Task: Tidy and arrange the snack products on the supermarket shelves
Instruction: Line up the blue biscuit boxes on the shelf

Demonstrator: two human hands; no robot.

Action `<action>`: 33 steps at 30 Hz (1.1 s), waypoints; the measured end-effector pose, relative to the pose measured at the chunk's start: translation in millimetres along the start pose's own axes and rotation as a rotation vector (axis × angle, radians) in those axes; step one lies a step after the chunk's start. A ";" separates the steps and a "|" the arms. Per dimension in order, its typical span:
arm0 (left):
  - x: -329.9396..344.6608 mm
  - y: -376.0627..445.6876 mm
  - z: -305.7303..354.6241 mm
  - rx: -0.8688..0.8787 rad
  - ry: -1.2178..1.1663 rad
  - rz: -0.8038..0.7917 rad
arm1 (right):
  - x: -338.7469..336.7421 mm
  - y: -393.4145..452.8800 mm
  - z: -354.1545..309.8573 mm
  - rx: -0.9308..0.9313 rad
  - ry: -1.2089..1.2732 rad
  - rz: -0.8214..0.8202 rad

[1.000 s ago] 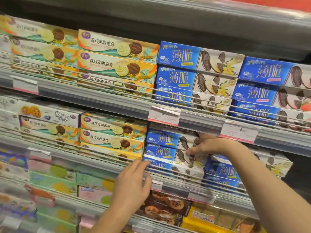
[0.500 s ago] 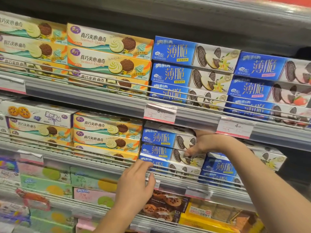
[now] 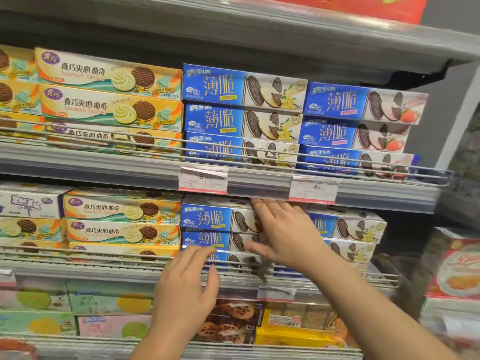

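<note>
Moved off the far end of the stack, the right hand [image 3: 283, 229] is now spread across the front of the blue biscuit boxes [image 3: 207, 219] on the middle shelf [image 3: 78, 268], fingers straight and pressed flat against the top two boxes, thumb pointed left. Nothing is gripped by it. The left hand [image 3: 187, 289] has been drawn slightly back and is held just before the wire rail [image 3: 104, 258], fingers loosely bent and apart, with nothing held. The stack is seen three boxes high, just beside the yellow cookie boxes [image 3: 122, 219] on its left. More blue boxes [image 3: 345, 227] are stacked behind the right wrist. Price tags [image 3: 202, 179] are clipped to the shelf edge above.
</note>
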State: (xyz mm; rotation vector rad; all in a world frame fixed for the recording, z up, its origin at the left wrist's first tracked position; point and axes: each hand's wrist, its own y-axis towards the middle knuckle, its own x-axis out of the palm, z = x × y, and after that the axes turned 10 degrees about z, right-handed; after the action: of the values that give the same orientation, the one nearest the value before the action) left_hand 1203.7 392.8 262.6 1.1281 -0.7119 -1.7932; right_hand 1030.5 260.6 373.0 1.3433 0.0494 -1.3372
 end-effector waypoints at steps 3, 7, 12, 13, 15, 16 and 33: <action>-0.6 6.5 10.8 0.150 0.024 0.136 | 2.8 -40.7 -1.6 -0.062 0.093 0.284; 7.3 15.9 16.8 0.312 0.149 0.121 | 5.8 -78.3 25.2 0.060 0.090 0.513; 21.7 22.6 21.8 0.325 0.287 -0.026 | 15.8 -97.6 79.5 0.307 -0.012 0.273; 24.4 23.6 24.3 0.323 0.309 -0.044 | 17.9 -99.1 85.0 0.312 -0.027 0.224; 30.2 24.7 29.7 0.319 0.341 -0.072 | 20.1 -101.4 90.6 0.309 -0.032 0.197; 32.8 24.8 31.7 0.316 0.352 -0.082 | 19.6 -101.9 91.8 0.311 -0.021 0.206; 54.2 36.8 47.9 0.271 0.310 0.000 | 6.0 -93.8 72.8 0.319 0.015 0.182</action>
State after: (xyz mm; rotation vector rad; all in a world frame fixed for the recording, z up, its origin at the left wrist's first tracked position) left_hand 1163.0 328.6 290.9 1.5454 -0.7790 -1.5039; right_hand 921.4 236.0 332.7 1.5834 -0.2801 -1.2145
